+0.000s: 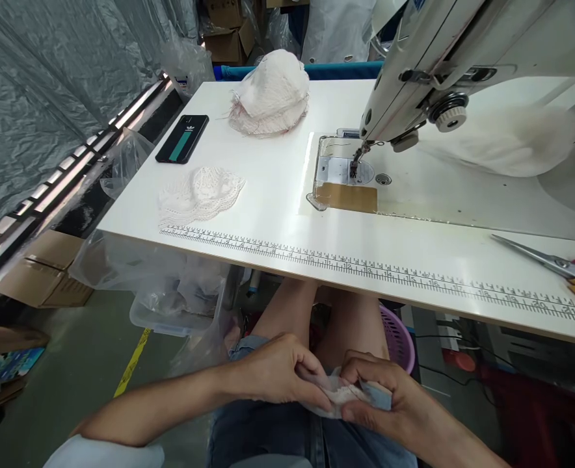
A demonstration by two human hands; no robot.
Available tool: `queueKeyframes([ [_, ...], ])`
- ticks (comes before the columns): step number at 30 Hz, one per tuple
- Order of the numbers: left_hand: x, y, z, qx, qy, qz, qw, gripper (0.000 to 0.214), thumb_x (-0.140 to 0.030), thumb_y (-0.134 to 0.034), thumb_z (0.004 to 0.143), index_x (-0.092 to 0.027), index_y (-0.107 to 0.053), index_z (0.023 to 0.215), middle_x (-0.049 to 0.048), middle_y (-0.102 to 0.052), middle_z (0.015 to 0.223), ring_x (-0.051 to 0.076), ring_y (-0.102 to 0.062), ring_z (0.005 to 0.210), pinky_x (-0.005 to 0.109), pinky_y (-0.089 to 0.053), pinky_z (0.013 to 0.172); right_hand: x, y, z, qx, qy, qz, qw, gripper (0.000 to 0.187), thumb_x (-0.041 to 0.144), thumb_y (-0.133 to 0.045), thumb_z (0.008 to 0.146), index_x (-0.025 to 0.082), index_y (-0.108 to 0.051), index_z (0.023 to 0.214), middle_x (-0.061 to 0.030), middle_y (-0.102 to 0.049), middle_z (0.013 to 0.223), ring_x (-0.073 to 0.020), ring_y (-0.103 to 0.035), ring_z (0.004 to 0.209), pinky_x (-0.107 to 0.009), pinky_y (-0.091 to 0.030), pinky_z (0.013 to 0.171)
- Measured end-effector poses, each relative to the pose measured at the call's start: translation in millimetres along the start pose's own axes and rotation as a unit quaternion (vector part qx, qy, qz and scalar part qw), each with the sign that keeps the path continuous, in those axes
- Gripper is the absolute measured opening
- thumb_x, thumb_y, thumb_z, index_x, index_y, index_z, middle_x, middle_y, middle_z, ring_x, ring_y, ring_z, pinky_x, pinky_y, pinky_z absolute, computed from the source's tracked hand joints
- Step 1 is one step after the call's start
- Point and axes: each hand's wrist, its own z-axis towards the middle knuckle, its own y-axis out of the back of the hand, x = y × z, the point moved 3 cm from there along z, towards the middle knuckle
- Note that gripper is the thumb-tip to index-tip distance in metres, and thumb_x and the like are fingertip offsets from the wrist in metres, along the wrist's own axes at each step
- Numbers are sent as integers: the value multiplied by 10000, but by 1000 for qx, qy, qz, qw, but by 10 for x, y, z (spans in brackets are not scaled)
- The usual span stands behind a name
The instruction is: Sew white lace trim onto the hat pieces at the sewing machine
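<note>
Over my lap, both hands pinch a small piece of thin white fabric (339, 394). My left hand (290, 374) grips its left side between thumb and fingers. On its right side, my right hand (378, 390) has thumb and fingers closed, with a pale blue scrap (379, 395) showing by its palm; I cannot tell what the scrap is. On the table above lie a white lace piece (202, 195) and a heap of cream fabric pieces (272, 94) with frayed edges. The sewing machine (414, 78) stands at the right, its presser foot (354, 168) over the needle plate.
A ruler strip (365, 266) runs along the front edge of the white table (268, 188). A dark phone (183, 138) lies at left, scissors (553, 260) at right. Below are a clear plastic bin (170, 322) and a purple basket (399, 338). Cardboard boxes (48, 270) sit at left.
</note>
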Motion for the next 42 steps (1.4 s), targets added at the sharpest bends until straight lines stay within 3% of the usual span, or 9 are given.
queueKeyframes([
  [8,-7,9,-3,-2,-24,1,1000,286,-333,-736,665,-118,-743,852,-15,-620,643,82,-488,578,162,-337,530,-42,-11,1,-5,1,-10,1000,212,408,-607,822,207,-600,756,-12,-547,784,-189,-500,814,-255,-350,665],
  [16,12,4,-3,7,-25,-9,1000,286,-317,-727,679,-119,-738,885,6,-661,720,95,-536,615,163,-374,565,-14,-11,14,-5,21,36,999,292,470,-614,820,203,-574,706,6,-477,756,-159,-474,734,-249,-326,634],
  [21,-14,10,-4,-5,-28,18,999,269,-325,-716,680,-102,-733,829,-5,-610,649,88,-493,583,166,-329,514,-24,-8,4,8,19,64,998,286,490,-645,788,212,-584,756,-1,-491,819,-156,-480,735,-243,-345,637],
  [25,-56,13,1,-27,-23,41,999,235,-299,-717,668,-94,-725,782,-22,-559,592,75,-455,552,160,-303,488,-33,3,-8,4,8,19,1000,298,508,-631,787,214,-583,790,-13,-546,837,-191,-512,828,-247,-371,679],
  [35,-83,-7,-2,-55,-11,71,996,301,-374,-765,613,-97,-708,717,-63,-447,509,48,-357,503,160,-223,435,-16,-2,-14,1,12,-4,1000,238,406,-541,839,204,-481,728,16,-466,735,-139,-443,669,-229,-332,596],
  [42,-75,-14,13,-48,-10,49,998,260,-342,-737,642,-89,-678,657,-65,-379,505,43,-311,492,180,-182,421,5,-22,13,8,0,35,999,317,501,-572,822,200,-515,739,5,-483,747,-155,-448,716,-233,-338,621],
])
